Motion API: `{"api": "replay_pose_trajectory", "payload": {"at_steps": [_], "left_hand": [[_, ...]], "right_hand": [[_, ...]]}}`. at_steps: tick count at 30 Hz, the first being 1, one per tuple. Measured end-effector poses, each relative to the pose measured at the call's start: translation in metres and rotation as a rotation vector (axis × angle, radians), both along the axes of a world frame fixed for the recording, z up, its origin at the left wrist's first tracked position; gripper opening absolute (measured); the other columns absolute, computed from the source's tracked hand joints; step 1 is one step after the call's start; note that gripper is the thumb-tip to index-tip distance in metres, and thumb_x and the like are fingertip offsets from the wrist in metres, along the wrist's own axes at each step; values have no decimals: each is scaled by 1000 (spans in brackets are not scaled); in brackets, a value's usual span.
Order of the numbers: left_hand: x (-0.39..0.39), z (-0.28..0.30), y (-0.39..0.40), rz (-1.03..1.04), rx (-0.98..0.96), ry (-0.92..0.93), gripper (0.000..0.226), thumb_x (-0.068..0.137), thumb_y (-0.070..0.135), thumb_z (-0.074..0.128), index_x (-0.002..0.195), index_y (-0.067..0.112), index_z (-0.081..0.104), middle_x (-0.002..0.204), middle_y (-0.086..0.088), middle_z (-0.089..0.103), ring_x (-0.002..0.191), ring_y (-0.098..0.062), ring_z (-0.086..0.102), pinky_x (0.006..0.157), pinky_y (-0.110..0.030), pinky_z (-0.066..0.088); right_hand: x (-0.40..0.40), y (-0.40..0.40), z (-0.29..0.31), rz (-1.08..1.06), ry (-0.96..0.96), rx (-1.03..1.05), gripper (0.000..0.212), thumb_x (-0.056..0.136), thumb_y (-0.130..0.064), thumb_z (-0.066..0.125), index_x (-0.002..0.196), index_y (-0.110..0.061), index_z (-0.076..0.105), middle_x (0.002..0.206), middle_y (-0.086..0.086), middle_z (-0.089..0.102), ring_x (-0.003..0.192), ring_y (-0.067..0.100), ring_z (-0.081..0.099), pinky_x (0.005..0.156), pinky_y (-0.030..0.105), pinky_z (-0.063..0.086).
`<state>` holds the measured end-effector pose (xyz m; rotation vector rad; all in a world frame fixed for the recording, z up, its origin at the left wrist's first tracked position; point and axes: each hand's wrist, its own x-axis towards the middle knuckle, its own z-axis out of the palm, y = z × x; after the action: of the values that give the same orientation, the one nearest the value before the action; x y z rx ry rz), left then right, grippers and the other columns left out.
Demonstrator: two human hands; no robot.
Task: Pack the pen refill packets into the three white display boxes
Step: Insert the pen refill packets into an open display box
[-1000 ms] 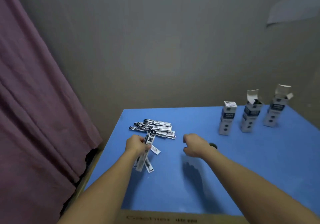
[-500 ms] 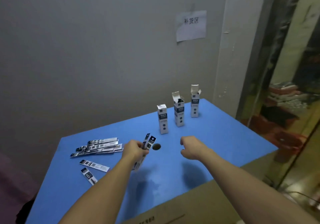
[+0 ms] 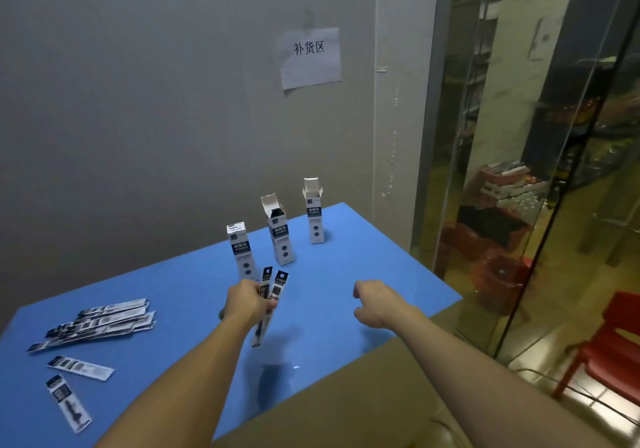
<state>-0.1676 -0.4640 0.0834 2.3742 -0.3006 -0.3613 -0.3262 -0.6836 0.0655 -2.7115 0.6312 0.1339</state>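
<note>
Blue table [image 3: 346,309] — two loose packets [image 3: 80,367] lying at the near left edge, a heap of packets [image 3: 100,323] resting just beyond them. Left hand [image 3: 247,300] gripping two held packets [image 3: 273,290], tops pointing up. Right hand [image 3: 375,304] hovering alongside, fingers curled, holding nothing. Three white display boxes standing further back — closed box [image 3: 240,252] just beyond the left hand, middle box [image 3: 280,236] and far box [image 3: 315,215] with flaps open. Paper sign [image 3: 310,56] hanging on the wall behind.

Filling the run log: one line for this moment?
left hand: holds refill packets | right hand: curled, empty | display boxes: nearest closed, two open | loose packets: on table
</note>
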Motion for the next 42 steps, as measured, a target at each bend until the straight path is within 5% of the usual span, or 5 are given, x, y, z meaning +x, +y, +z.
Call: {"api": "replay_pose_trajectory", "payload": {"at_steps": [6,23,30,35,42], "left_hand": [[-15,-6,-43,52,4,-28,5,86,11,78,86,7,74,87,-8,71,68,-11,59,55,-24,40],[61,-24,-80,81,-15,9,24,80,10,84,73,24,65,75,8,66,73,-9,64,60,-21,49],[97,-22,-90,41,-9,69,23,86,8,78,71,20,64,70,5,66,62,-4,61,47,-11,44],[104,-22,-75,48,0,169,15,90,11,73,77,17,68,86,-3,73,81,-16,72,84,-34,60],[103,-20,-65,214,-131,180,7,83,8,81,85,6,74,81,-8,77,78,-24,76,81,-42,62]], "right_hand": [[-1,-51,-9,73,8,19,37,89,-20,54,126,-15,53,124,4,56,108,25,58,91,38,52],[133,-98,-29,278,62,80,41,86,-23,56,127,-17,54,124,2,57,114,25,58,95,37,51],[209,-105,-23,313,16,156,42,90,-25,60,130,-13,54,126,6,59,114,22,57,92,30,48],[261,-95,-23,295,-45,268,56,90,-30,68,138,-11,47,132,7,56,118,23,57,96,33,48],[313,-78,-20,248,-170,471,89,78,-34,84,148,-12,33,146,8,47,119,31,58,94,48,54]]}}
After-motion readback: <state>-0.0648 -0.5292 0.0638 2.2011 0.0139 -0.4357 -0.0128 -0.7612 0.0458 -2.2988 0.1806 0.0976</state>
